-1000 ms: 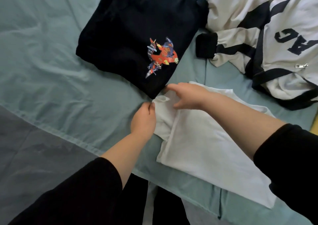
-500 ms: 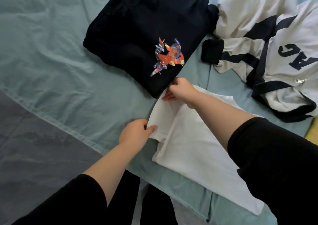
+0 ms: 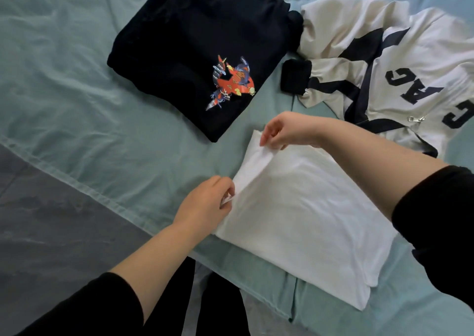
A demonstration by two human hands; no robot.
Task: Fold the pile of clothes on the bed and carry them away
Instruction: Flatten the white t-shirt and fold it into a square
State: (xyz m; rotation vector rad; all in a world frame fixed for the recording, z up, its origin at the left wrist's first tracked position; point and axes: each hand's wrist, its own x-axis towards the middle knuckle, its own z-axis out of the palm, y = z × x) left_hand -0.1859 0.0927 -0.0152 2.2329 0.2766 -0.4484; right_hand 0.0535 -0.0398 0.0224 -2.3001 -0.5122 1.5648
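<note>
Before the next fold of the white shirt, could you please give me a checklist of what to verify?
1. Left hand pinches the white shirt at its side edge: ok.
2. Right hand pinches the far corner: ok.
3. Held edge lifted off the shirt: ok.
4. Black folded garment lies clear of the shirt: ok.
5. White jacket folded: not ok, it lies crumpled.
6. Layers underneath smooth: cannot tell.
</note>
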